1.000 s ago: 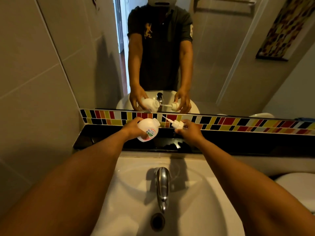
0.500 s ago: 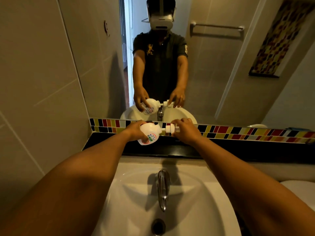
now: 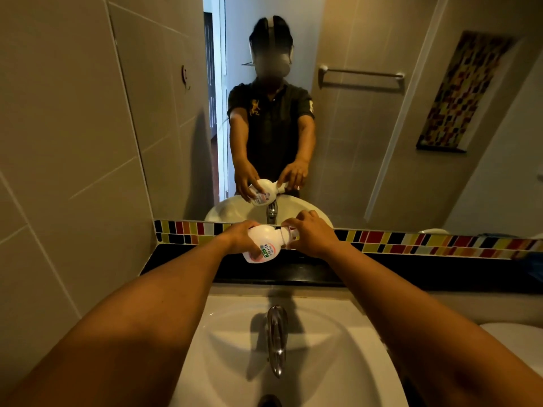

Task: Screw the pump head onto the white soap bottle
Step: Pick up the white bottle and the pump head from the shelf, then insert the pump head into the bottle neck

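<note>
I hold the white soap bottle (image 3: 263, 245) tilted, its neck pointing right, above the black ledge (image 3: 188, 264). My left hand (image 3: 239, 237) wraps around the bottle's round body from the left. The white pump head (image 3: 288, 234) sits on the bottle's neck, and my right hand (image 3: 313, 233) closes its fingers around it from the right, hiding most of it. The bottle's label with green and pink print faces me.
A white basin (image 3: 338, 362) with a chrome tap (image 3: 276, 336) lies below my arms. A mirror (image 3: 367, 142) fills the wall ahead, above a strip of coloured tiles (image 3: 411, 240). Grey tiled wall stands to the left. A white curved object (image 3: 520, 330) shows at the right edge.
The pump head, held apart from the bottle a second ago, now sits on the neck. My right hand has closed in against the bottle, and my view has tilted upward.
</note>
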The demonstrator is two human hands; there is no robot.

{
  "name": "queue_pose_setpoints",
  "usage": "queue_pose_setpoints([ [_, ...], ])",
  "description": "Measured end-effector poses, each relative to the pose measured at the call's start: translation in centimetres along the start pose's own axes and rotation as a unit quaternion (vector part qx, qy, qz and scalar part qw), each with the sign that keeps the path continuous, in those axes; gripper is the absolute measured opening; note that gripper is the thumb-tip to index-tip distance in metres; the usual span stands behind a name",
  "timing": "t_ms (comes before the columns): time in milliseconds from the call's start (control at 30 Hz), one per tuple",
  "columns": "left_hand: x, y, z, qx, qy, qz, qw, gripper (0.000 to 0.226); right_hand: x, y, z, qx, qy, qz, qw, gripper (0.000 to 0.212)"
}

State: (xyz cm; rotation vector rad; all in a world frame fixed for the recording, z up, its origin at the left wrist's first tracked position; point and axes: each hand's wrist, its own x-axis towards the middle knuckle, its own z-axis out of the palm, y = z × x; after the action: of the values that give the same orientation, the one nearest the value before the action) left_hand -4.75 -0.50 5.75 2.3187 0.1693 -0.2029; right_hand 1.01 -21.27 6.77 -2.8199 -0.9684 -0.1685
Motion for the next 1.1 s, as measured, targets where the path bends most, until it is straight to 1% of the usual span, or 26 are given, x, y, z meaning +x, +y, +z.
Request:
queue_pose_setpoints([
  [133, 0.3, 0.2, 0.1, 0.012, 0.001, 0.008, 1.0, 0.074, 0.1, -0.1, -0.2, 0.004, -0.021, -0.001, 1.0, 0.063],
  [200, 0.4, 0.1, 0.0, 0.016, -0.004, 0.011, 1.0, 0.074, 0.1, -0.2, -0.6, 0.013, -0.046, 0.004, 0.999, 0.061],
  [267, 0.4, 0.1, -0.1, 0.017, -0.011, 0.017, 1.0, 0.075, 0.2, -0.2, -0.9, 0.047, -0.084, 0.018, 0.995, 0.057],
  [300, 0.4, 0.1, -0.2, 0.017, -0.013, 0.022, 1.0, 0.075, 0.3, -0.2, -1.1, 0.082, -0.107, 0.029, 0.99, 0.054],
  [367, 0.4, 0.2, -0.3, 0.023, -0.015, 0.033, 0.999, 0.073, 0.6, -0.1, -1.4, 0.173, -0.146, 0.06, 0.972, 0.047],
  [433, 0.5, 0.5, -0.4, 0.038, -0.012, 0.046, 0.998, 0.071, 0.8, 0.0, -1.7, 0.24, -0.163, 0.096, 0.952, 0.045],
  [533, 0.5, 0.9, -0.6, 0.049, -0.011, 0.059, 0.997, 0.071, 0.9, 0.4, -1.9, 0.297, -0.17, 0.142, 0.929, 0.05],
  [600, 0.5, 0.9, -0.7, 0.049, -0.018, 0.06, 0.997, 0.072, 1.0, 1.0, -1.9, 0.341, -0.186, 0.172, 0.905, 0.054],
  [667, 0.6, 0.9, -0.7, 0.047, -0.027, 0.059, 0.997, 0.073, 0.9, 1.4, -1.9, 0.38, -0.214, 0.195, 0.878, 0.052],
  [733, 0.6, 0.9, -0.6, 0.045, -0.041, 0.056, 0.997, 0.072, 0.7, 1.5, -2.0, 0.399, -0.228, 0.209, 0.863, 0.052],
  [800, 0.6, 0.9, -0.6, 0.044, -0.065, 0.045, 0.996, 0.072, 0.6, 1.6, -2.0, 0.396, -0.223, 0.198, 0.868, 0.048],
  [900, 0.4, 1.1, -0.9, 0.043, -0.111, 0.013, 0.993, 0.068, 0.8, 1.6, -1.8, 0.378, -0.192, 0.154, 0.892, 0.038],
  [1000, 0.4, 1.2, -1.2, 0.037, -0.138, -0.018, 0.99, 0.067, 1.0, 1.6, -1.6, 0.364, -0.17, 0.133, 0.906, 0.038],
  [1100, 0.5, 1.2, -1.2, 0.029, -0.143, -0.025, 0.989, 0.066, 0.8, 1.4, -1.5, 0.356, -0.163, 0.129, 0.911, 0.038],
])
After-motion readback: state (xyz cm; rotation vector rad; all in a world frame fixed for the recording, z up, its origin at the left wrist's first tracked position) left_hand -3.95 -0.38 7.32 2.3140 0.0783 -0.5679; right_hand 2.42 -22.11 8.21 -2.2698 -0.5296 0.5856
